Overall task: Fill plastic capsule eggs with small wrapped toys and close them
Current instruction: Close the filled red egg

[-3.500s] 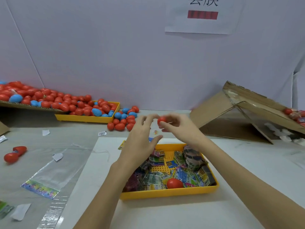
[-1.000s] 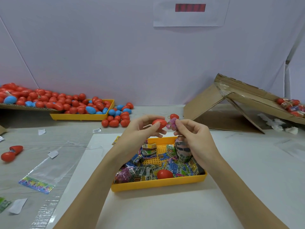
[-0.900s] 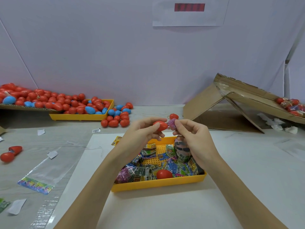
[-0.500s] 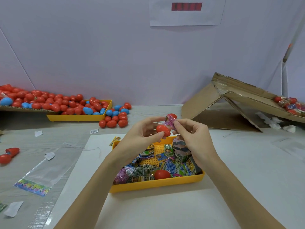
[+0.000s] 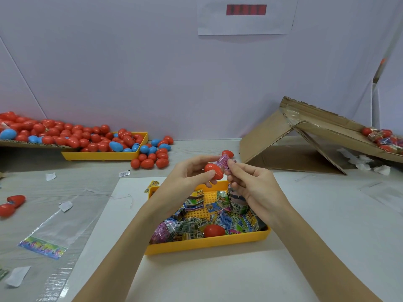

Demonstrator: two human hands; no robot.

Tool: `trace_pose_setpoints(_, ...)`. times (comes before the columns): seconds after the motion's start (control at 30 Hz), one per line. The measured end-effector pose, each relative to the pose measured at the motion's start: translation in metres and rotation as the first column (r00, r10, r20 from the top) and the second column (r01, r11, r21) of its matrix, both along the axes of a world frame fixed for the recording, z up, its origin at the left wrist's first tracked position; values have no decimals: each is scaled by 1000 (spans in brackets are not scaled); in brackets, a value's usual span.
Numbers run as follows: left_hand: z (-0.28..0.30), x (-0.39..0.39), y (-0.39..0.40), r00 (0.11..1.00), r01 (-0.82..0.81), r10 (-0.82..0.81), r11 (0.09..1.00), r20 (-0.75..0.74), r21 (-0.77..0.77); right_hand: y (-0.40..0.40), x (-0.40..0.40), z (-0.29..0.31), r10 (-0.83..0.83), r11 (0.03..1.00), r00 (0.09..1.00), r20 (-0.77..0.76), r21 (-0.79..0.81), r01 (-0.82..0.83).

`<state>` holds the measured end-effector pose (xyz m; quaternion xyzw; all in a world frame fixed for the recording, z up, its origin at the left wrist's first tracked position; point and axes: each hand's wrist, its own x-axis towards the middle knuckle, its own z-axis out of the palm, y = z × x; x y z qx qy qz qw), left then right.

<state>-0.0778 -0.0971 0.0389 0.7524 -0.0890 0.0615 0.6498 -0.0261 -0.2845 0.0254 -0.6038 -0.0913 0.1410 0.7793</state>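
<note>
- Our left hand (image 5: 187, 173) grips the red plastic egg half (image 5: 214, 171); our right hand (image 5: 250, 182) pinches the small pink wrapped toy (image 5: 224, 159) at its open mouth.
- We push the toy fully inside, folding any wrapper corners.
- The other red half (image 5: 227, 153) hangs just beyond our fingertips; we swing it over and press evenly.

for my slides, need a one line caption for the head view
Left hand holds a red egg half while right hand pushes a pink toy in, above the yellow tray.
</note>
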Motion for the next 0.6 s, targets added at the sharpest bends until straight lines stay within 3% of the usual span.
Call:
trace_pose_setpoints(0.37, -2, 2, 2, 1000, 9, -9, 1000, -5, -17, 2, -1, 0, 52, 998, 998, -33, 45, -50)
trace_pose_setpoints(0.6, -3, 3, 2, 1000, 4, -5, 999, -18, -41, 2, -1, 1, 38, 999, 999, 5, -21, -38)
